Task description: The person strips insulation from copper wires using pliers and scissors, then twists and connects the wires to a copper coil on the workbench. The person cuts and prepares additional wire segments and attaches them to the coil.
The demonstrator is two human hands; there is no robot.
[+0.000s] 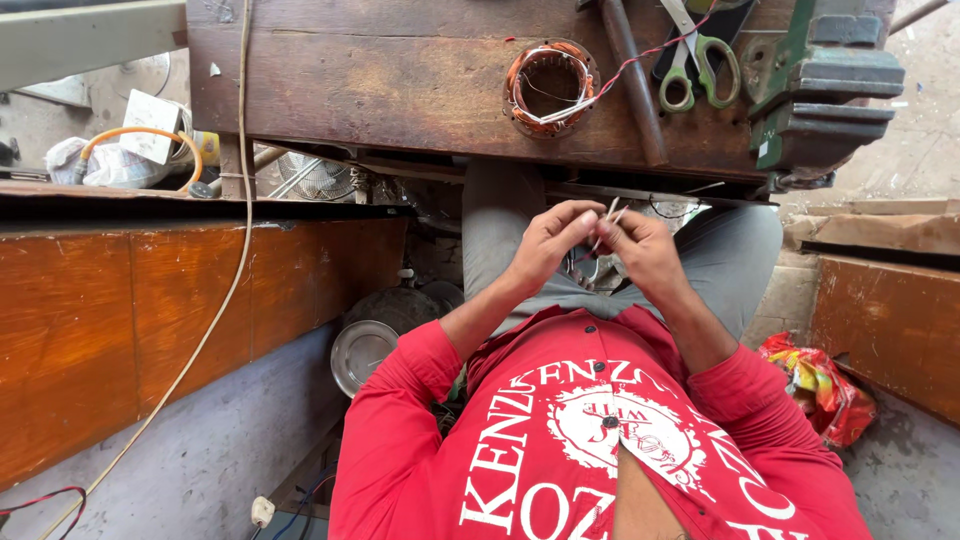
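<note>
At frame centre, below the wooden workbench, the left hand and right hand meet over the lap, fingertips pinching thin pale wire ends between them. Clean work likely needs short, firm grips near the tips. The copper-wound stator and green-handled scissors lie above.

Worn dark wooden tabletop at 12 o'clock, orange wood panel at 9, grey concrete floor below, daylight.
</note>
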